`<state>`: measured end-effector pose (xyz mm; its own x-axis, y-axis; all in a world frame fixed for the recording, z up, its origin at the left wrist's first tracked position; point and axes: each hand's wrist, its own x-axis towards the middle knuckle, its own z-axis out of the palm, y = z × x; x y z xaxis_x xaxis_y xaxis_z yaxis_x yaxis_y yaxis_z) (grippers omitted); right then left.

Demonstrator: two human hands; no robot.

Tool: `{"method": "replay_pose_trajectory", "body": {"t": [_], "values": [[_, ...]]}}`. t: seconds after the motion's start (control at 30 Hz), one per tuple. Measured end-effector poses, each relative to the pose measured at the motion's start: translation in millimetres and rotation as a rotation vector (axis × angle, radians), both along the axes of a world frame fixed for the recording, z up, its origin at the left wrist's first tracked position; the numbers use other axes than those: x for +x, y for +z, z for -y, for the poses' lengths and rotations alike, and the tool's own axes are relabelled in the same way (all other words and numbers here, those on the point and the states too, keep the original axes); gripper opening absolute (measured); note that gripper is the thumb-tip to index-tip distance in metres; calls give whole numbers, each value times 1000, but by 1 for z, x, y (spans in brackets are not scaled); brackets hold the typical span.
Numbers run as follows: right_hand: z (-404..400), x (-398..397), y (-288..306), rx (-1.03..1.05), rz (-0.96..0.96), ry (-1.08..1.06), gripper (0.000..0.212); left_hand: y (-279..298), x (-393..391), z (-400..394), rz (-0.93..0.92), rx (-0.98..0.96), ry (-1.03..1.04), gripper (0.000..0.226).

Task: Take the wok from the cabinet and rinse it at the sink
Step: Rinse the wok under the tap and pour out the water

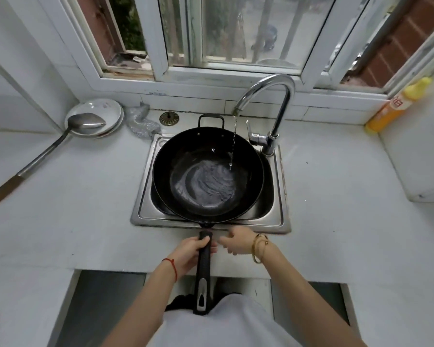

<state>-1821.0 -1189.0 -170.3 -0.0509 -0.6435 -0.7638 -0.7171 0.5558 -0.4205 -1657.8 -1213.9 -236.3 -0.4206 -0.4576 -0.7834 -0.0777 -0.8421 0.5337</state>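
A black wok [208, 171] sits over a steel sink [281, 196] set in a white counter [73, 196], its bowl nearly covering the basin and its long handle [203, 266] reaching back over the counter's front edge toward the person. The left hand [188, 254], a red string at its wrist, wraps its fingers around the handle just behind the bowl. The right hand [236, 242], with gold bangles at the wrist, hovers just beside the handle, fingers loosely curled and holding nothing. A thin stream of water [233, 141] falls from the curved chrome tap [273, 96] into the right side of the wok, where a shallow pool ripples across the bottom. The wok's small loop handle [211, 118] points toward the window [223, 46] behind the sink. On the counter at left, a metal ladle [85, 123] with a wooden grip rests its bowl on stacked white plates [110, 108]; crumpled plastic wrap [140, 121] and a round drain strainer [169, 118] lie between the plates and the sink. An orange bottle [396, 103] with a yellow cap leans in the right corner.
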Motion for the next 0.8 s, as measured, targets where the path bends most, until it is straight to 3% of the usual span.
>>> {"method": "replay_pose_trajectory", "body": {"t": [0.13, 0.23, 0.37, 0.47, 0.8], "values": [[-16, 38, -15, 11, 178, -25, 29, 6, -2, -2, 40, -17, -33, 33], [-23, 60, -34, -44, 185, -172, 38, 6, -2, 0, 36, -13, -28, 32], [-29, 84, -53, -72, 362, -666, 39, 6, -1, 0, 38, -26, -70, 20], [-31, 96, -53, -68, 555, -966, 16, 8, -1, 2, 85, -65, -107, 20], [-36, 106, -49, -166, 329, -1049, 18, 10, -5, -7, 63, -148, -48, 20]]}}
